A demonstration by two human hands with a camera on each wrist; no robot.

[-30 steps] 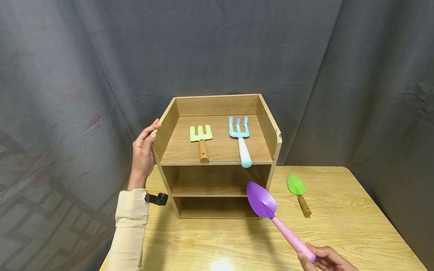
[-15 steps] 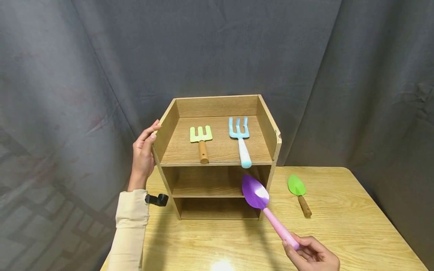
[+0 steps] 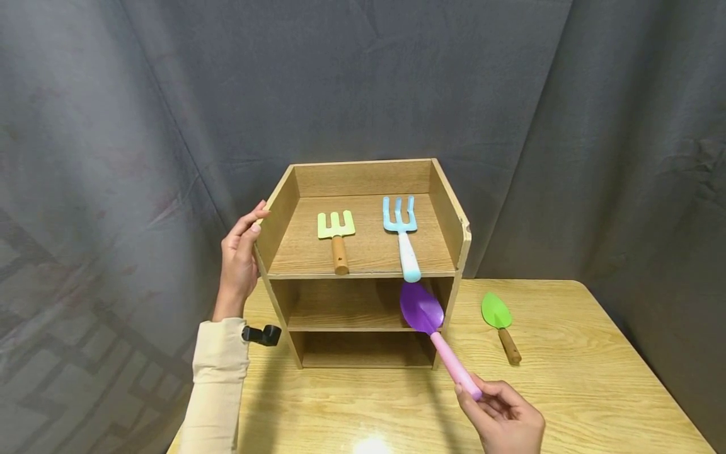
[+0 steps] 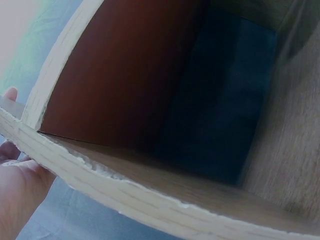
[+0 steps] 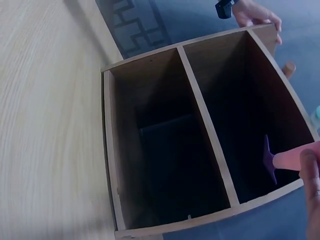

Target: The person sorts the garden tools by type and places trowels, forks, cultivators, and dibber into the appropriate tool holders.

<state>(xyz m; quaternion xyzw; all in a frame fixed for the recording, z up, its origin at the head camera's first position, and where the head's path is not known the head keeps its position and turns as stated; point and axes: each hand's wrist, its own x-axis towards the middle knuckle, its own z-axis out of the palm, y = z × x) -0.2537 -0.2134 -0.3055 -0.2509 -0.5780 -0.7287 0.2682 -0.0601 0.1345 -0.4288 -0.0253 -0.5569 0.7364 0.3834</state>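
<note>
My right hand (image 3: 505,416) pinches the end of the pink handle of a hand trowel (image 3: 421,309) with a purple blade. The blade points into the middle compartment of a small wooden shelf (image 3: 363,275), near its right side. In the right wrist view the trowel (image 5: 287,160) shows within the opening of that compartment. My left hand (image 3: 238,261) holds the shelf's left side panel at its upper front edge, thumb in front and fingers over the edge. In the left wrist view that hand (image 4: 22,190) is partly hidden behind the panel.
On the shelf's top lie a yellow-green hand fork (image 3: 339,243) with a wooden handle and a light blue hand fork (image 3: 403,233). A green trowel (image 3: 499,321) with a wooden handle lies on the table (image 3: 578,378) right of the shelf. Grey curtains (image 3: 363,82) hang behind.
My right hand has carried the trowel forward and to the left, so its blade has gone from in front of the shelf up to the middle compartment. The left hand keeps its place.
</note>
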